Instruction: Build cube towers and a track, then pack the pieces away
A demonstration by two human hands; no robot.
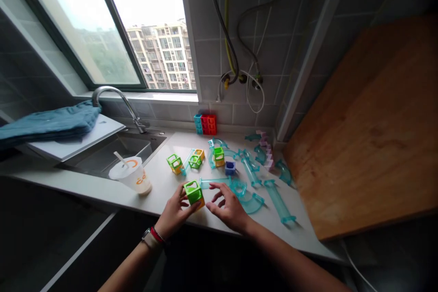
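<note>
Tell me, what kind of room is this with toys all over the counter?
It's probably a kitchen: there's a sink set into the long white counter, a curved metal tap, and a tiled wall behind.

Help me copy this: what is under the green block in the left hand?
Under the green block, part of a yellow block shows; the left hand hides some of it.

On the counter's [160, 183] near side, the left hand [174, 212] is holding a green-and-orange block [194, 193] while the right hand [230, 207] is curving just right of it.
</note>
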